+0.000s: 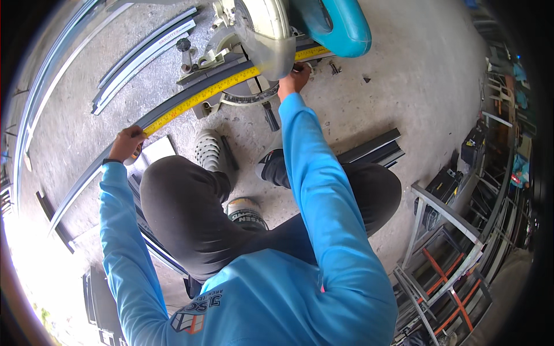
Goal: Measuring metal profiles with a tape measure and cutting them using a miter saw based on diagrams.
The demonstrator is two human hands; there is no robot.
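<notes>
A long dark metal profile (179, 99) lies across the base of a miter saw (262, 32) with a teal handle. Along it stretches the yellow blade of a tape measure (199, 101), passing behind the saw's guard and showing again on the right. At the lower left of that blade, my left hand (128, 144) is closed round the tape measure's case, partly hidden under the fingers, against the profile. Beside the saw's guard, my right hand (294, 79) has its fingers curled at the near edge of the profile; what they pinch is hidden.
Cut profiles (144, 60) lie on the concrete floor at the far left, and another piece (375, 147) right of my legs. A can (245, 213) stands beneath me. Metal frames (447, 213) and a black toolbox (441, 190) are at the right.
</notes>
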